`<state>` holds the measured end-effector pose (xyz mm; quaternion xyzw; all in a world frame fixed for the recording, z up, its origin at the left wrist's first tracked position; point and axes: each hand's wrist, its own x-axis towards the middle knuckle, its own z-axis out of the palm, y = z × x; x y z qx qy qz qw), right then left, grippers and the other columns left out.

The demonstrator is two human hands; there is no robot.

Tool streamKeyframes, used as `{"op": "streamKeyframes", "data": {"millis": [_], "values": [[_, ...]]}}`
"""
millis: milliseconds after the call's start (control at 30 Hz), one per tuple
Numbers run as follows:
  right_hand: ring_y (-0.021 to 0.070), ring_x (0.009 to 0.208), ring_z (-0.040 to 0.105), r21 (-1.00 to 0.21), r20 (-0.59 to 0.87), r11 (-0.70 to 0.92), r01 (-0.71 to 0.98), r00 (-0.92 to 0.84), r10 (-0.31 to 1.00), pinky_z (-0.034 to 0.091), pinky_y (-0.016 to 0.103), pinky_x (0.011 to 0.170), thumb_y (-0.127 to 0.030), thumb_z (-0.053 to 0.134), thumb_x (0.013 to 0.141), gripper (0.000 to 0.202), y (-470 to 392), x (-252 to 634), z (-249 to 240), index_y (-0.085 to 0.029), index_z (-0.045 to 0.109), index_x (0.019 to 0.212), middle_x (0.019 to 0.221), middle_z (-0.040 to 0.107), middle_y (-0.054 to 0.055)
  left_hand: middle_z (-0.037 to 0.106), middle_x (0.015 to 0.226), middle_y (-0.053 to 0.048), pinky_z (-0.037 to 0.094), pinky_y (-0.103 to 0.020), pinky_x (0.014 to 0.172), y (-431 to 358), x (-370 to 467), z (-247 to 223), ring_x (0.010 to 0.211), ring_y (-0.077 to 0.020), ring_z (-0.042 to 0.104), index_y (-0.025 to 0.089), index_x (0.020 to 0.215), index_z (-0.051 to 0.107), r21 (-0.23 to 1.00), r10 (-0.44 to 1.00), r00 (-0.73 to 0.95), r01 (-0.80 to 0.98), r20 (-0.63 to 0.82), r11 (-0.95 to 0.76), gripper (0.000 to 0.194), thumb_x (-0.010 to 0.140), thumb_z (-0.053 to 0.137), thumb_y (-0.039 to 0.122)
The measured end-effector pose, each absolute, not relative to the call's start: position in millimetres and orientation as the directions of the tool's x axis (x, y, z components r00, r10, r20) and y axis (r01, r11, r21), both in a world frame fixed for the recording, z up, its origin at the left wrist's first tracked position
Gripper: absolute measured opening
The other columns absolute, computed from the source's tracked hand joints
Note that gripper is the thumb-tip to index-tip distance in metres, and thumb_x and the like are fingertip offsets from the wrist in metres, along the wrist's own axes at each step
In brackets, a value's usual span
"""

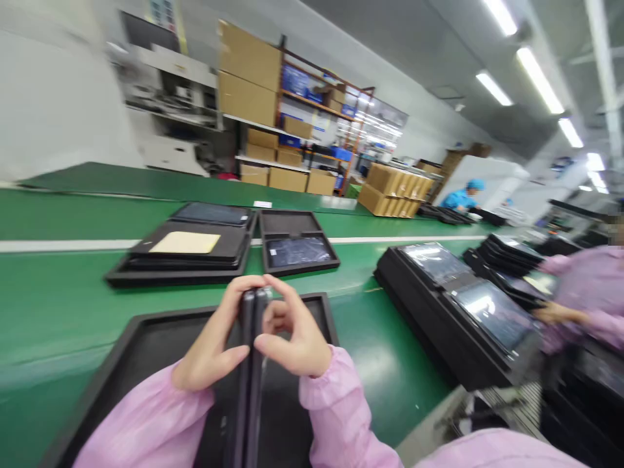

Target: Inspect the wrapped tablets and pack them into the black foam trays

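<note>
Two thin dark tablets [251, 396] stand on edge, face to face, with their narrow sides towards me. My left hand [214, 344] presses against their left side, fingertips over the far top end and thumb near the close edge. From the right, my right hand [299, 331] grips the pair with curled fingers and its thumb on the edge. Both hands are closed on them. Beneath lies a black tray [139, 351]; the tablets' lower ends run out of view, so I cannot tell whether they touch it.
Behind my hands, a two-compartment tray [292, 224] holds a film-covered tablet. Left of it is a tray stack [170, 278] with a yellow sheet [185, 242]. Stacked trays [414, 292] stand right on the green bench [385, 364]. A co-worker in pink [589, 292] handles trays far right.
</note>
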<state>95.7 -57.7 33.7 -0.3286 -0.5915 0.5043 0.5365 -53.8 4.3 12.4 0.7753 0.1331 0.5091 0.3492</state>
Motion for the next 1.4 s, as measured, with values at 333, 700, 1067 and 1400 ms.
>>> {"op": "streamKeyframes", "data": {"millis": [333,700,1067,1400], "values": [[0.0087,0.044,0.043,-0.976,0.200,0.166,-0.144,-0.265,0.943,0.036,0.020,0.049,-0.047,0.094,0.041,0.115,-33.8,90.0,26.8,-0.036,0.038,0.140,0.046,0.040,-0.021,0.060,0.123,0.011,0.046,-0.063,0.073,14.9,-57.3,-7.0,0.110,-0.0452,0.048,0.060,0.120,0.056,0.804,0.732,0.385,-0.045,0.562,-0.593,0.059,0.062,0.052,0.068],[0.0133,0.053,0.036,-0.954,0.293,0.279,-0.105,-0.157,0.943,0.035,0.029,0.055,-0.059,0.079,0.067,0.097,-49.5,86.9,24.6,-0.023,0.035,0.145,0.061,0.034,-0.009,0.059,0.109,-0.004,0.049,-0.040,0.076,8.9,-44.8,14.6,0.092,-0.0278,0.056,0.036,0.119,0.058,0.731,0.621,0.400,-0.236,0.674,-0.640,0.052,0.076,0.060,0.066],[0.0158,0.060,0.038,-0.948,0.308,0.278,-0.157,-0.222,0.925,0.038,0.029,0.056,-0.047,0.079,0.070,0.095,-56.5,98.8,22.5,-0.028,0.029,0.149,0.070,0.040,-0.006,0.051,0.100,-0.003,0.053,-0.032,0.063,-5.1,-41.4,25.9,0.069,-0.0149,0.058,0.026,0.128,0.036,0.833,0.547,0.628,-0.405,0.553,-0.377,0.070,0.078,0.064,0.066],[0.0112,0.050,0.033,-0.900,0.413,0.393,-0.191,-0.081,0.907,0.029,0.025,0.051,-0.052,0.070,0.079,0.054,-59.9,92.6,27.1,-0.025,0.047,0.120,0.059,0.043,-0.010,0.051,0.119,-0.010,0.044,-0.052,0.100,-8.0,-40.5,24.9,0.113,-0.0323,0.053,0.022,0.119,0.048,0.741,0.536,0.538,-0.296,0.651,-0.603,0.067,0.078,0.054,0.075]]}}
